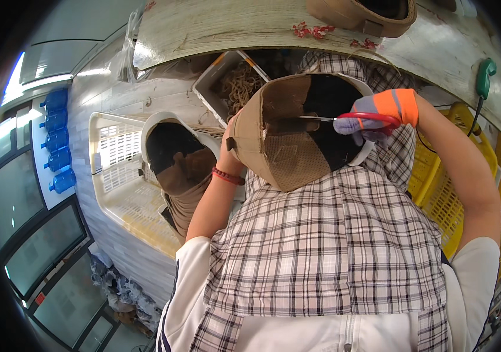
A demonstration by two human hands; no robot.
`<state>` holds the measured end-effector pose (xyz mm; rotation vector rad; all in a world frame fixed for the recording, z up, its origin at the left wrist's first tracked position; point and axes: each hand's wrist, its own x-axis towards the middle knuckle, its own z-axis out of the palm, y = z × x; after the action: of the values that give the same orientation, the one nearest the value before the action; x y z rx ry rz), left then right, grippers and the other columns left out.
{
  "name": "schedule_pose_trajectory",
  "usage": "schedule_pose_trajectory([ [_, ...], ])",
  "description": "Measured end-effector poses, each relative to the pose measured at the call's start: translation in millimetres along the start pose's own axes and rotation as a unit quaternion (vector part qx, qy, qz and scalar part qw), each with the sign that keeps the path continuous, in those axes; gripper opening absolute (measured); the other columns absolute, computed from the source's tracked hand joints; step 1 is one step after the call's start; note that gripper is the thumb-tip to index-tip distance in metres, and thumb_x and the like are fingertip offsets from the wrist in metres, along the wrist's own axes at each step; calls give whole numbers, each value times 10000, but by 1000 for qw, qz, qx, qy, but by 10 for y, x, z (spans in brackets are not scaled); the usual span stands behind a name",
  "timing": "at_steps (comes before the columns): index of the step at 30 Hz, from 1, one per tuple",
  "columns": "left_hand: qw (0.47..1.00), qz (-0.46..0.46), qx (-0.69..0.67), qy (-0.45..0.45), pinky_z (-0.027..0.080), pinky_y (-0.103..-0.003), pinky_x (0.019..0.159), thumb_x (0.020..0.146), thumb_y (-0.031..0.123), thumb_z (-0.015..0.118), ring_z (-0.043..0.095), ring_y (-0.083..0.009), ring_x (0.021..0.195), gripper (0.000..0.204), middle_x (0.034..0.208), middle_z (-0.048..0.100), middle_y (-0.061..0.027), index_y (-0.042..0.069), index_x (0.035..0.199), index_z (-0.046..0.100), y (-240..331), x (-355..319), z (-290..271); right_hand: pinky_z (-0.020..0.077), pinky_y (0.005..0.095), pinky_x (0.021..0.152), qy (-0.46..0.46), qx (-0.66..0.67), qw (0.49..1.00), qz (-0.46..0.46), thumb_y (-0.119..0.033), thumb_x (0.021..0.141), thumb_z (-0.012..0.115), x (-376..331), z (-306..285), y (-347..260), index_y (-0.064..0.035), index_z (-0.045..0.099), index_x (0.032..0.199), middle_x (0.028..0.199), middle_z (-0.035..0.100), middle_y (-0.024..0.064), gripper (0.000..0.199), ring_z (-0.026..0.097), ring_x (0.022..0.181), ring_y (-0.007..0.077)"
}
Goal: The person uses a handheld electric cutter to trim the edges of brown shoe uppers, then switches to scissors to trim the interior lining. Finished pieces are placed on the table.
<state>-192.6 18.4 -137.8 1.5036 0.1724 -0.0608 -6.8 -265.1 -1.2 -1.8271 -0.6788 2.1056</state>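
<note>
A tan boot lies across my lap, its wide opening showing a brown and black inside. My left hand holds it from the left side; most of the fingers are hidden behind it. A red beaded bracelet circles that wrist. My right hand, in an orange and grey glove, is closed around the red handles of a pair of scissors. The scissors' thin blades point left into the boot's opening. Whether they touch thread or fabric there, I cannot tell.
A cream plastic basket at left carries another brown boot. Beyond my lap, a white box contains tangled brown scraps. Across the top runs a table with a tan boot and a green-handled tool. Yellow crates stand right.
</note>
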Motion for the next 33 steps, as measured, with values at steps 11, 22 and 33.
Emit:
schedule_pose_trajectory([
  [11, 980, -78, -175, 43, 476, -315, 972, 918, 85, 599, 579, -184, 1130, 417, 1258, 594, -101, -7, 1308, 481, -455, 126, -208, 577, 330, 557, 3, -78, 996, 33, -906, 740, 378, 154, -158, -460, 45, 697, 861, 695, 630, 121, 1010, 666, 565, 238],
  [22, 977, -78, -198, 22, 474, -323, 984, 917, 89, 595, 591, -199, 1123, 419, 1249, 609, -102, -6, 1311, 489, -110, 155, -96, 574, 348, 539, 59, -134, 988, 47, -440, 982, 414, -12, -100, -725, 27, 706, 862, 702, 650, 112, 564, 648, 545, 241],
  [33, 971, -52, -233, 12, 448, -366, 1023, 957, 202, 618, 541, -225, 1182, 456, 1315, 570, -94, 13, 1352, 494, -101, 185, -40, 529, 325, 506, 151, -163, 975, -21, -615, 838, 627, 108, 184, -433, -4, 719, 783, 598, 602, 101, 620, 639, 548, 192],
])
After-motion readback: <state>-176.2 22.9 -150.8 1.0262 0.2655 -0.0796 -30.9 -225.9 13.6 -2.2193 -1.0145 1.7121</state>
